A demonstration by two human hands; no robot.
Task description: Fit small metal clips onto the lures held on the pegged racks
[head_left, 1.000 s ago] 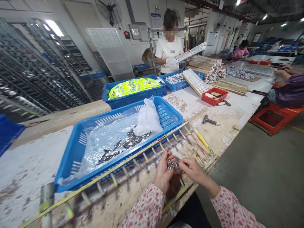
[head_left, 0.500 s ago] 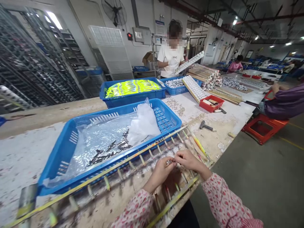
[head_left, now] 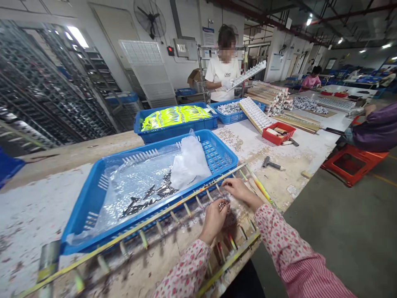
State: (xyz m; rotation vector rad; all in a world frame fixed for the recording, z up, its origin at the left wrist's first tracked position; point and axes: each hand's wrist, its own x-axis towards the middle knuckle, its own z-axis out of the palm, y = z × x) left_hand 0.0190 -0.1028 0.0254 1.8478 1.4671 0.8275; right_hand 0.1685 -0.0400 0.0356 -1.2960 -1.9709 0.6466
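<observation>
The left hand (head_left: 214, 219) is clenched around a small bunch of shiny metal parts (head_left: 222, 205), held just above the rack (head_left: 173, 216) on the table (head_left: 27, 207), probably so that each piece is near to the right hand (head_left: 238, 190). That hand rests at the rack's far rail, fingertips together; I cannot tell if they grasp something. The blue basket (head_left: 91, 198) with more parts stands just behind. The print on a co-worker's shirt (head_left: 221, 70) is too small to read.

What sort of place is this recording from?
Probably a factory assembly floor. A long worktable holds blue baskets of small parts, tall metal racks stand on the left, and other people work further along. The left hand pinches a small metal piece over a peg frame, beside the right hand.
</observation>
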